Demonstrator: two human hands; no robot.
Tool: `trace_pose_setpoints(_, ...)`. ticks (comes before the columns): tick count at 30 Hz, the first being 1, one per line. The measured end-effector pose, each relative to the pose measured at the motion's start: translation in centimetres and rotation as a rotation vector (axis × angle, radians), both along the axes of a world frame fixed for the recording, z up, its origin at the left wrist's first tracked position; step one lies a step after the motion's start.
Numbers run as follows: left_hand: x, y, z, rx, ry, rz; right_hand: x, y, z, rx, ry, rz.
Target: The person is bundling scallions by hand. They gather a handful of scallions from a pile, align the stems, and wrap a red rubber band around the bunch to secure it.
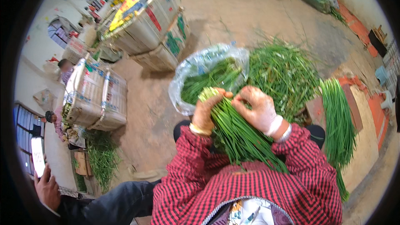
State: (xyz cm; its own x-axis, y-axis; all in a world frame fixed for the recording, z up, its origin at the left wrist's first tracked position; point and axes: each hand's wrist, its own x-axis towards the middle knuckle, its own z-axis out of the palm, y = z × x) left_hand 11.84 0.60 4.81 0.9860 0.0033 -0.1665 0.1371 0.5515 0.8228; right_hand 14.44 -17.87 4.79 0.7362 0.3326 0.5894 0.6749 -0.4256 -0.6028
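Observation:
My left hand (204,112) is closed around a thick bunch of long green chives (240,134) just below its pale ends, which stick up past the thumb. The leaves fan down to the right over my lap. Beside the bunch, my right hand (257,109) has its thumb and forefinger drawn together close to the left fingertips; whether a stalk is between them is too small to tell. Beyond my hands, a clear plastic bag (176,90) lies open with loose green stalks inside. Right of it is a heap of loose chive leaves (281,75).
A neat bundle of chives (337,118) lies on a board (364,140) at my right. Stacked crates (150,22) stand ahead left, with another taped crate (97,97) nearer. At lower left, another person's hand (48,187) holds a lit phone (38,156). Other people work along the left wall.

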Motion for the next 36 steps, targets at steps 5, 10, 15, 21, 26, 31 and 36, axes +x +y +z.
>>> trace_pose_setpoints(5,1.0,-0.9,1.1,0.113,-0.185,-0.009,-0.2,0.5,2.1,-0.020,0.312,0.084)
trace_pose_setpoints(10,1.6,-0.9,2.2,0.313,-0.292,-0.017,1.2,-0.4,2.3,0.127,0.519,0.305)
trace_pose_setpoints(15,0.8,-0.1,1.9,0.336,-0.295,-0.226,2.0,-3.0,3.0,0.282,1.136,0.654)
trace_pose_setpoints(21,0.1,-0.8,2.2,0.332,-0.215,-0.503,1.9,-6.3,2.7,0.106,1.192,0.771)
trace_pose_setpoints(26,-0.3,-0.7,1.5,0.380,-0.242,-0.525,1.9,-7.9,4.3,0.079,1.049,0.769)
trace_pose_setpoints(31,0.0,-1.3,1.7,0.354,-0.230,-0.536,1.8,-9.5,7.9,-0.226,0.258,0.308)
trace_pose_setpoints(36,0.4,-5.2,0.5,0.520,-0.357,-0.703,0.7,-5.0,13.2,-0.137,-0.267,0.169)
